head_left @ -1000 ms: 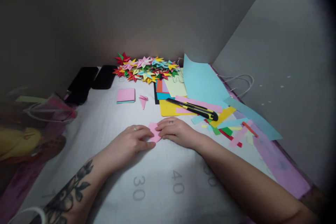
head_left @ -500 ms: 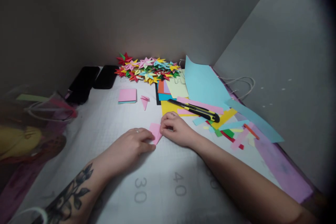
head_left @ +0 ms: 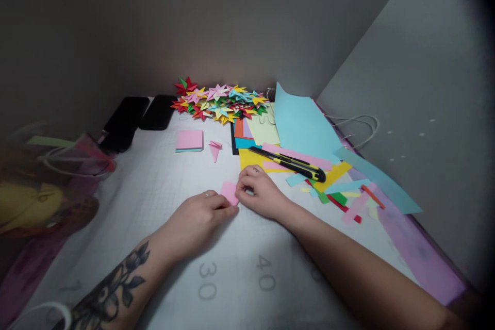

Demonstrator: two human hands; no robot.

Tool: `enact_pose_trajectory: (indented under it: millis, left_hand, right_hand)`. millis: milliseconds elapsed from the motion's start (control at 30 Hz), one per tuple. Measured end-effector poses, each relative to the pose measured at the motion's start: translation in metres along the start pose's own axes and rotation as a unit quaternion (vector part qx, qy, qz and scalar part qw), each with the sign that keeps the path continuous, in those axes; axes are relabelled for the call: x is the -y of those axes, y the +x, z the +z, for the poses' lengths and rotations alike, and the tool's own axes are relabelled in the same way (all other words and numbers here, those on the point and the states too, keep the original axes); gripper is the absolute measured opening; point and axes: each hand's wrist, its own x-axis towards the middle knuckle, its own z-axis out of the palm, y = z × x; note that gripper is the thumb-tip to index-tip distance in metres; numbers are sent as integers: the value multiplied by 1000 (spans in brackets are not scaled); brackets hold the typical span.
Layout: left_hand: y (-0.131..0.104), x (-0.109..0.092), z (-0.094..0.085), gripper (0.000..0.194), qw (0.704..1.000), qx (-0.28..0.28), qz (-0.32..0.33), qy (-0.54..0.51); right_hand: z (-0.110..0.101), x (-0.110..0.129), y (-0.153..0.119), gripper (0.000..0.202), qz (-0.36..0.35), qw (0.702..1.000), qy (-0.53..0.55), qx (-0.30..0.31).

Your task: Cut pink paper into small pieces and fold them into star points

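A small pink square of paper (head_left: 229, 192) lies on the white gridded mat, partly covered by my fingers. My left hand (head_left: 207, 214) grips its lower left side, thumb near the bottom edge and fingers on top. At its right edge my right hand (head_left: 256, 192) pinches the paper between thumb and forefinger. Whether a crease runs under the fingertips is hidden. Just beyond my hands sits a folded pink paper piece (head_left: 215, 150) with a pointed lower end. Left of that is a neat stack of paper squares (head_left: 189, 141), pink on top.
Many-coloured folded paper stars (head_left: 220, 100) are heaped by the back wall. A black and yellow utility knife (head_left: 290, 163) lies on coloured sheets, near paper scraps (head_left: 340, 196). Two black phones (head_left: 158, 112) rest back left. A large blue sheet (head_left: 303, 124) leans at the back right.
My left thumb and fingers have slid right along the paper's lower edge, closer to my right hand. The right hand keeps its pinch. The view has shifted slightly.
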Motion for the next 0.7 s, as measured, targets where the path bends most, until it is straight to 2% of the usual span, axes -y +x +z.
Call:
enact_pose_trajectory:
  millis: [700]
  left_hand:
    - [-2,-3,0,32,998,45,-30,30]
  right_hand:
    - [6,0,-1,14,9,1000,-24,-15]
